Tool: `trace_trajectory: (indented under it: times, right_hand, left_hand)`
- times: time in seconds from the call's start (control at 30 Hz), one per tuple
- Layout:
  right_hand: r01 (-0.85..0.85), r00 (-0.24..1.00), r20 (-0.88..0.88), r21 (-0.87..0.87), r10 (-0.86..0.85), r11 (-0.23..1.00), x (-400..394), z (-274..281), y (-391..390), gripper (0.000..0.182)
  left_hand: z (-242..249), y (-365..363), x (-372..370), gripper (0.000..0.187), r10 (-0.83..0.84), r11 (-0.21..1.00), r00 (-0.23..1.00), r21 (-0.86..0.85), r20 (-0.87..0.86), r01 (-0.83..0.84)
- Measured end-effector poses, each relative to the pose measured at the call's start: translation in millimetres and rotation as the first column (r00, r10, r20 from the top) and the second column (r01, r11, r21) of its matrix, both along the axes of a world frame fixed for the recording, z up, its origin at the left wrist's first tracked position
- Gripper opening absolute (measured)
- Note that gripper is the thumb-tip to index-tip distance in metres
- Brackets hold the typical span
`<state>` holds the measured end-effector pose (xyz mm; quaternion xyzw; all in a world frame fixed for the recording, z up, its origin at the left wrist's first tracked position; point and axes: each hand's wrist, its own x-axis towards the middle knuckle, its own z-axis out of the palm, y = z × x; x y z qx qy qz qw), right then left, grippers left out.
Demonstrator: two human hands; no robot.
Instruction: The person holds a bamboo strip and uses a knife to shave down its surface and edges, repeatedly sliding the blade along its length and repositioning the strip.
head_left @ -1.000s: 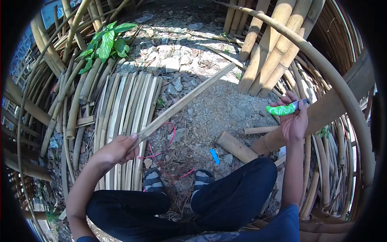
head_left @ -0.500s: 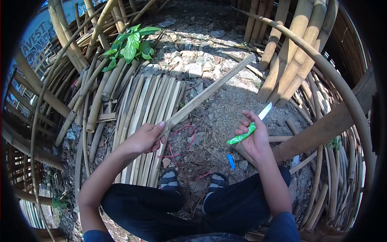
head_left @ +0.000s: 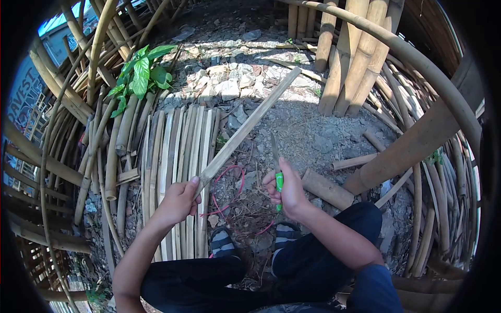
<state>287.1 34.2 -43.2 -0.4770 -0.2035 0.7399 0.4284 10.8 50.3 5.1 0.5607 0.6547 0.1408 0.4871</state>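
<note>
Left hand (head_left: 177, 201) on bamboo slat (head_left: 244, 129) (right hand (head_left: 288, 189): green-handled knife (head_left: 277, 169)).

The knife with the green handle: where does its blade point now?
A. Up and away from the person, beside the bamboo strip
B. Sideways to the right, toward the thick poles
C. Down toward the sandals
A: the right hand grips the knife, blade pointing away beside the bamboo strip held by the left hand.

Stony ground (head_left: 313, 135) is carrying a row of split bamboo slats (head_left: 177, 156), a short bamboo piece (head_left: 327, 189), pale rocks (head_left: 229, 86), a red cord (head_left: 227, 190) and a leafy green plant (head_left: 140, 73).
</note>
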Motion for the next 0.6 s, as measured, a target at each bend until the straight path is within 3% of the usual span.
trace_trajectory:
  times: [0.07,0.1,0.13,0.2,0.23,0.27,0.33,0.53,0.6]
  right_hand:
    - [0.070,0.979,0.153,0.357,-0.133,0.931,-8,-16,10,0.056]
    - [0.008,0.938,0.294,0.509,-0.182,0.861,-9,-21,11,0.051]
    - [0.023,0.935,0.293,0.510,-0.199,0.860,-10,-25,9,0.051]
    - [-0.213,0.709,0.630,0.618,-0.316,0.757,-17,-22,6,0.051]
    - [-0.319,0.614,0.716,0.609,-0.331,0.726,-19,-14,-1,0.046]
    - [-0.318,0.614,0.717,0.606,-0.330,0.729,-22,-12,-6,0.046]
    - [-0.545,0.416,0.786,0.618,-0.457,0.566,-33,-13,-14,0.040]
    - [-0.633,0.327,0.715,0.651,-0.618,0.418,-40,-18,-11,0.045]
    - [-0.653,0.308,0.682,0.659,-0.664,0.374,-37,-16,-8,0.045]
  left_hand:
    - [2,-3,5,0.061,-0.015,1.000,0.999,0.007,0.029,0.014]
    - [-1,-4,5,0.060,-0.024,1.000,0.998,-0.004,0.059,0.025]
    - [-2,-6,6,0.060,-0.041,0.999,0.997,-0.003,0.058,0.042]
    - [0,-9,11,0.058,-0.039,0.999,0.997,0.000,0.063,0.040]
    - [-1,-10,13,0.057,-0.028,1.000,0.995,0.017,0.093,0.026]
    - [-1,-11,15,0.057,-0.030,1.000,0.995,0.013,0.092,0.029]
    - [3,-13,15,0.056,-0.105,0.994,0.991,0.040,0.085,0.102]
    - [23,-23,26,0.054,-0.084,0.996,0.994,0.004,0.069,0.084]
    - [29,-25,26,0.055,-0.158,0.982,0.987,0.104,-0.014,0.158]
